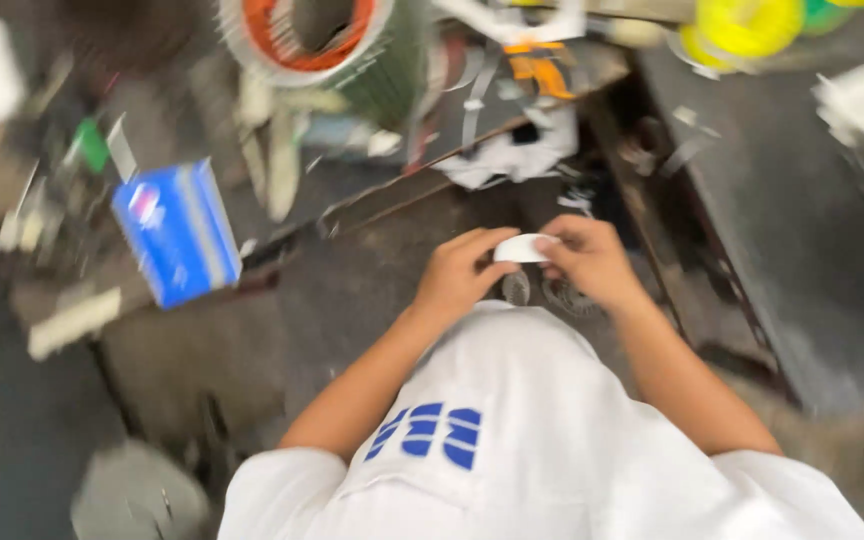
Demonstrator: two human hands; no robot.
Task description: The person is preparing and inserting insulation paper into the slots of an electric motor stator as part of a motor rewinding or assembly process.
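Both my hands meet in front of my white shirt, over a dark work surface point(372, 270). My left hand point(460, 272) and my right hand point(592, 262) each pinch one end of a small white roll, like tape point(522, 248), held between the fingertips. Just beneath the roll lie two small round metal parts point(542, 292), blurred and partly hidden by my hands. The whole picture is smeared by motion.
A blue box point(178, 232) sits at the left among scraps of white strip. A large wound coil with orange and green windings point(324, 45) stands at the back. Yellow spools point(742, 28) are at the top right, with a dark bench point(802, 210) on the right.
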